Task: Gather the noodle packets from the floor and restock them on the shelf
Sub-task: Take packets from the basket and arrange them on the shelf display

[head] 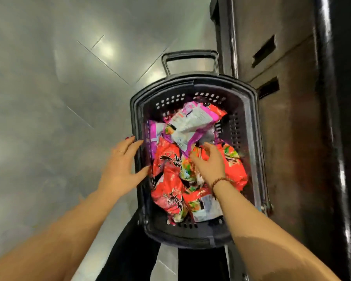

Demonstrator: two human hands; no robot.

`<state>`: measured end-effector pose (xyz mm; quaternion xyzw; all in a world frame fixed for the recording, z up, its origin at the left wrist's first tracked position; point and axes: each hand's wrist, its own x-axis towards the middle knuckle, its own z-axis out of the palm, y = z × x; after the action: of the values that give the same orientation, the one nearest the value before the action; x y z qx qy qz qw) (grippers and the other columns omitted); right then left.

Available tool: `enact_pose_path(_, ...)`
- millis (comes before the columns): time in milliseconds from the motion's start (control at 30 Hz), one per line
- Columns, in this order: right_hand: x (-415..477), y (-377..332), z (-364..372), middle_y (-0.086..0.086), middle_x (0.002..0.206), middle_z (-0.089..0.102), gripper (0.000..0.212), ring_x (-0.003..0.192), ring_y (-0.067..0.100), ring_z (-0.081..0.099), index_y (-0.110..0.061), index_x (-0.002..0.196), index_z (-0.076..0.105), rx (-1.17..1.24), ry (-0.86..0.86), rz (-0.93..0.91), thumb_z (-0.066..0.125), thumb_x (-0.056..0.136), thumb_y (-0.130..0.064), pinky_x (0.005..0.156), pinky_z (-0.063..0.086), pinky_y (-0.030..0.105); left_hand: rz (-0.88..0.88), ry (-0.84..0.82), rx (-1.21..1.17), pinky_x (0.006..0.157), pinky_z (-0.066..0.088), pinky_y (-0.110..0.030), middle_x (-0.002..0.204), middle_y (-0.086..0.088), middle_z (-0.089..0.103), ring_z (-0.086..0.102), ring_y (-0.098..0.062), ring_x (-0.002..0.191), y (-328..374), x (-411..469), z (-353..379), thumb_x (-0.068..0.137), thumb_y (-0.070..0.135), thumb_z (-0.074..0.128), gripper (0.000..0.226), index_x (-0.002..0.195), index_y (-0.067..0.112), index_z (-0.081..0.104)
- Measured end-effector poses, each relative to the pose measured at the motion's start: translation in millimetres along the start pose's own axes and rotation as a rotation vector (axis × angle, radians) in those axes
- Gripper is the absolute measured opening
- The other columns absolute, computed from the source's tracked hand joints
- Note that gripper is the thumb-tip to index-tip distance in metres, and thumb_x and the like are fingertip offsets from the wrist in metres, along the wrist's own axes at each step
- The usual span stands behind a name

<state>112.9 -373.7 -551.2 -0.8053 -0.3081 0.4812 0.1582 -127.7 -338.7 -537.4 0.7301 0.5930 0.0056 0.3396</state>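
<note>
While you look down from the head camera, a dark plastic basket (251, 122) stands on the pale tiled floor (49, 98), its perforated walls showing at the far end and along the right side; a looped handle (189, 55) rises from its far edge, and a tall dark cabinet (282, 98) stands just beside it on the right. The noodle packets (170, 179) lie heaped inside the basket, not on any shelf in view; most are red-orange with black brush lettering, and a few purple-and-white ones (193, 122) rest on top toward the far end, one turned to show its printed back.

Your left hand (122, 163) is spread, fingers apart and holding nothing; its fingertips lie at the basket's left rim, the thumb reaching toward the red packets, though the blur does not let you tell whether it touches them. Your right hand (211, 163) is down inside the basket over the middle of the heap, fingers curled loosely and parted; it rests on or just above the red packets, and you cannot tell whether it has hold of one. A beaded bracelet (221, 182) circles your right wrist; a thin ring (120, 151) sits on a left finger.
</note>
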Motion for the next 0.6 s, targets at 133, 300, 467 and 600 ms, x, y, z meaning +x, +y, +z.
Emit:
enact_pose_path(133,44.1,-20.2,27.5,0.009,0.148,0.040,0.092,0.135,0.022,0.040,-0.006,0.146,0.032,0.343,0.007,0.179,0.079,0.075,-0.042,0.111,0.035,0.036,0.016,0.028,-0.044,0.110,0.014,-0.025,0.154,-0.005,0.031,0.026,-0.023,0.142,-11.4,14.9,17.2,0.077,0.036,0.076,0.077,0.143,0.017,0.042)
enact_pose_path(300,82.9,-34.6,53.9,0.012,0.145,0.045,0.117,0.132,0.029,0.045,-0.002,0.144,0.034,0.445,0.153,0.268,0.082,0.056,-0.061,0.108,0.040,0.041,0.043,0.059,-0.104,0.112,0.019,-0.028,0.153,-0.002,0.031,0.025,-0.018,0.141,-24.8,20.9,26.9,0.077,0.030,0.078,0.074,0.141,0.015,0.043)
enact_pose_path(467,99.4,-30.9,69.0,0.010,0.135,0.054,0.106,0.119,0.028,0.055,-0.001,0.136,0.045,0.484,0.092,0.329,0.083,0.054,-0.057,0.098,0.048,0.041,0.097,0.067,-0.097,0.111,0.020,-0.029,0.153,-0.003,0.031,0.026,-0.018,0.140,-34.7,20.5,31.3,0.076,0.030,0.078,0.072,0.139,0.014,0.046)
enact_pose_path(600,87.9,-31.2,62.7,0.003,0.109,0.062,0.074,0.093,0.021,0.060,-0.007,0.117,0.057,0.503,0.079,0.348,0.083,0.060,-0.048,0.082,0.050,0.034,0.077,0.054,-0.119,0.110,0.021,-0.029,0.153,-0.003,0.032,0.027,-0.019,0.139,-31.8,20.3,30.4,0.076,0.030,0.079,0.072,0.139,0.014,0.047)
